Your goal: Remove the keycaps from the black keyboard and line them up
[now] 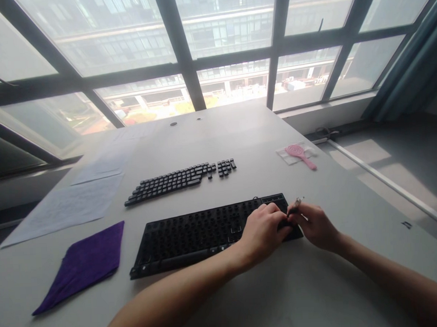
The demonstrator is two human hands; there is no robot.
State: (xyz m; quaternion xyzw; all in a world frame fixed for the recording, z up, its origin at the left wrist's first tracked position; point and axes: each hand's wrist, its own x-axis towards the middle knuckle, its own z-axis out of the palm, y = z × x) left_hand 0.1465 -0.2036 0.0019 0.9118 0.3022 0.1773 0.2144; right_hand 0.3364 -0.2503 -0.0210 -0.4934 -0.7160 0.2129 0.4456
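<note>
A black keyboard [193, 233] with most of its keycaps off lies at a slant on the white table in front of me. My left hand [264, 229] rests over its right end, fingers curled together at the number pad; what they pinch, if anything, is hidden. Just beside it, my right hand [315, 224] is closed on a small tool with a metallic end [297, 203], its fingertips almost meeting the left ones. Behind the keyboard, loose black keycaps [171, 181] are laid out in rows like a keyboard layout, with a smaller block of keycaps [226, 167] at their right.
A folded purple cloth [85, 268] lies left of the keyboard, with large paper sheets [70, 205] beyond it. A pink hairbrush [300, 155] lies on a clear plastic bag at the right. Small dark marks or pieces [407, 225] show near the right edge. Windows stand behind the table.
</note>
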